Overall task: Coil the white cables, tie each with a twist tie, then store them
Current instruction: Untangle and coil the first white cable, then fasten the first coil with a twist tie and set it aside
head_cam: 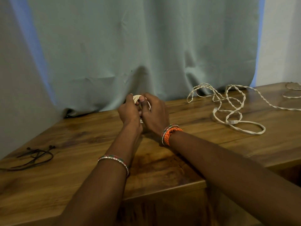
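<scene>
A small coil of white cable (pixel 136 97) is held up above the wooden table (pixel 81 160), near the curtain. My left hand (pixel 130 111) grips its left side and my right hand (pixel 154 113) grips its right side, thumb pressed on the front. Most of the coil is hidden by my fingers, and I cannot see a twist tie on it. A second white cable (pixel 228 105) lies loose and tangled on the table to the right. Part of a third white cable (pixel 291 91) shows at the far right edge.
Several dark twist ties (pixel 35 156) lie in a loose heap at the table's left. A pale green curtain (pixel 138 46) hangs right behind the table. The table's front edge steps down at the lower right (pixel 276 167).
</scene>
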